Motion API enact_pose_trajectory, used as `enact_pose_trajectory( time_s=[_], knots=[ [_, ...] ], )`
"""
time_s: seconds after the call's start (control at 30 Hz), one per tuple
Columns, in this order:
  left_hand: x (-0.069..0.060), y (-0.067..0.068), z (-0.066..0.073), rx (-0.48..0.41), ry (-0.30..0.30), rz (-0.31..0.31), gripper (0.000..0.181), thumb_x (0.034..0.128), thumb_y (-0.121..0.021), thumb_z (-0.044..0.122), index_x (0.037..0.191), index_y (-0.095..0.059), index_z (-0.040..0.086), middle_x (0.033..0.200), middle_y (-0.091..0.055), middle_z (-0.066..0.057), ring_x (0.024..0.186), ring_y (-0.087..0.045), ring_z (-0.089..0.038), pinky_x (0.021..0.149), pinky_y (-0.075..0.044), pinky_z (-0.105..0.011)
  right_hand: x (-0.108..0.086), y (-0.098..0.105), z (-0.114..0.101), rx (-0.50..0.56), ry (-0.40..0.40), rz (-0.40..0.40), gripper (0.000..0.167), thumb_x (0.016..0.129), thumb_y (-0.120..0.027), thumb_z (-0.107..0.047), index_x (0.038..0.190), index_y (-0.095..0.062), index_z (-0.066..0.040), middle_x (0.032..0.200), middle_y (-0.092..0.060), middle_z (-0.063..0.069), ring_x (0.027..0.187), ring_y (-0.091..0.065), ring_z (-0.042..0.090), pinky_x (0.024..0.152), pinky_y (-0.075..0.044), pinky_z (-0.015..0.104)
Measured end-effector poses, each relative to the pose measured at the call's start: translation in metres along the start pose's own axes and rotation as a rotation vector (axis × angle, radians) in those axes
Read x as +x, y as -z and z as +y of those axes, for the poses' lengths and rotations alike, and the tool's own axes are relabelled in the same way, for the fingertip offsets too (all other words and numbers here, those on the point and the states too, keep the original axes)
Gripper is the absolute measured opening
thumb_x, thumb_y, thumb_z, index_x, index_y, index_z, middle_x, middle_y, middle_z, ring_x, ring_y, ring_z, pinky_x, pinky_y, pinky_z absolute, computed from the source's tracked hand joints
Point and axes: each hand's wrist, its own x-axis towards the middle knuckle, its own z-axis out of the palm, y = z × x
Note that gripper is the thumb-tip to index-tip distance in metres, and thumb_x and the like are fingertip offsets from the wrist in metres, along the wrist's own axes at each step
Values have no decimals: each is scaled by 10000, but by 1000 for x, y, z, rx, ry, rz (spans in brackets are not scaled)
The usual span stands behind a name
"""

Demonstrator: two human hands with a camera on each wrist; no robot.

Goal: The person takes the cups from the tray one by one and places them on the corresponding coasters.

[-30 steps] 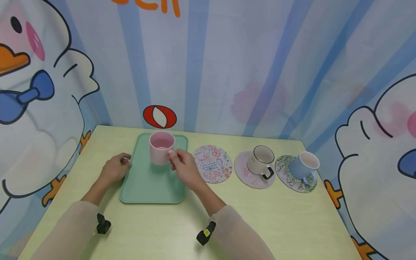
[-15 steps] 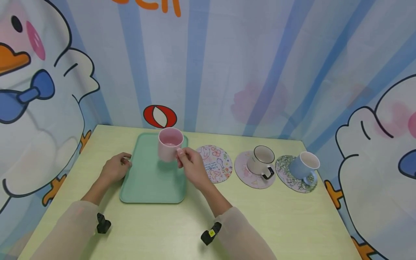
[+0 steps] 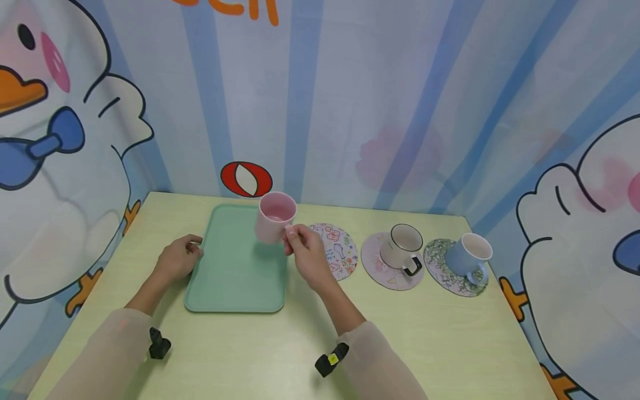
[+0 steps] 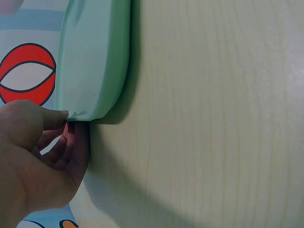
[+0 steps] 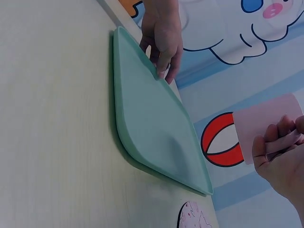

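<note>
A pink mug (image 3: 272, 225) is held upright by its handle in my right hand (image 3: 309, 256), raised above the back right edge of the green tray (image 3: 237, 283). The right wrist view shows the fingers curled round the handle of the mug (image 5: 263, 124). At the tray's left edge is my left hand (image 3: 176, 259); in the left wrist view its thumb lies on the rim of the tray (image 4: 88, 71) and the fingers are below it, pinching the edge. Just right of the tray lies a round floral coaster (image 3: 341, 253), partly hidden behind my right hand.
Farther right, a white mug (image 3: 397, 253) with a black handle stands on a pink coaster (image 3: 372, 266). Beyond it a blue mug (image 3: 462, 258) stands on a green patterned coaster (image 3: 435, 256), near the table's right edge. A printed curtain (image 3: 340, 111) hangs behind the table.
My right hand has carried the pink mug to the right and slightly back, from over the tray's middle to its right edge. My left hand and the tray have stayed in place.
</note>
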Motion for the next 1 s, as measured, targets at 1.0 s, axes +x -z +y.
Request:
enact_pose_trajectory(
  time_s=[1.0],
  knots=[
    [-3,0,2,-4,-15,7,425,1074,-543,158,1433,-529,-70,1204,-638,-269,1048,-619,-411,861,-494,-557,-3,36,6,-27,6,127,360,1133,-525,-259,1045,-649,67,865,-624,132,794,-592,195,774,-547,276]
  ],
)
